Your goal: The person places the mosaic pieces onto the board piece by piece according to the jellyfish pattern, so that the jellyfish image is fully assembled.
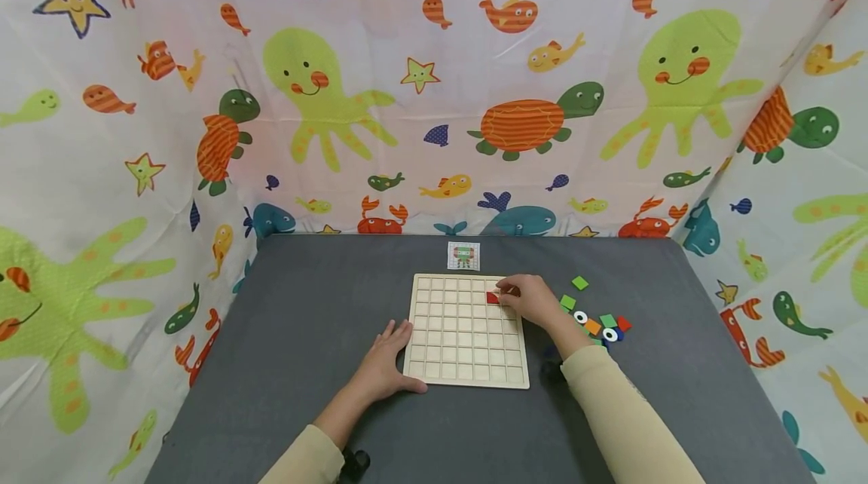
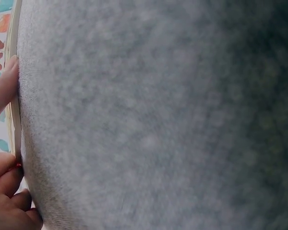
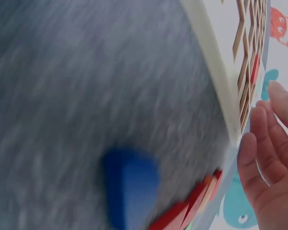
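Observation:
A pale wooden grid board (image 1: pixel 468 355) lies on the table. My left hand (image 1: pixel 383 360) is at its near left corner, fingers along the left side and thumb at the near edge; in the left wrist view the thumb (image 2: pixel 6 86) touches the board's rim (image 2: pixel 14 129). A red square tile (image 1: pixel 492 298) sits in a cell at the board's far right. My right hand (image 1: pixel 532 301) is over that corner, fingertips right beside the tile. In the right wrist view its fingers (image 3: pixel 260 129) are apart and hold nothing, close to the red tile (image 3: pixel 255 69).
Right of the board lies a loose pile of green, orange, red and blue pieces, with round white eye pieces (image 1: pixel 580 317). One green tile (image 1: pixel 579 283) lies apart. A small picture card (image 1: pixel 464 255) is behind the board. A sea-animal curtain (image 1: pixel 420 130) surrounds the grey table (image 1: pixel 319 303).

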A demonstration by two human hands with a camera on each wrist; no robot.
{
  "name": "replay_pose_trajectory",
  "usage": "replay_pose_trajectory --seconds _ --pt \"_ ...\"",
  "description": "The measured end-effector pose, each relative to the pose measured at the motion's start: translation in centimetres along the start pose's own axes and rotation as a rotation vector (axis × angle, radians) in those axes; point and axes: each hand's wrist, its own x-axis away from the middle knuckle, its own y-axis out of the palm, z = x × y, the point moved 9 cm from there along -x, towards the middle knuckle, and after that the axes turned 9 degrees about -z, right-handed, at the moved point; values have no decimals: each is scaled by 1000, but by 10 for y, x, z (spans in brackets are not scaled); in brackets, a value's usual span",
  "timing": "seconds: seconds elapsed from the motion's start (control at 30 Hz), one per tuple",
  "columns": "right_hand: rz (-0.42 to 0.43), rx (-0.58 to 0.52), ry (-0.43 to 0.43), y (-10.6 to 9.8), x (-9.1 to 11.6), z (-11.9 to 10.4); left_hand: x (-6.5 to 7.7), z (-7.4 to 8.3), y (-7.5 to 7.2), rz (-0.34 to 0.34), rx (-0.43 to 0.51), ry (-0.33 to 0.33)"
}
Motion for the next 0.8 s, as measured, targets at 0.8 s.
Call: replay_pose_trajectory --seconds 0.8 --pt "217 -3 165 -73 46 92 1 3 -2 0 5 -11"
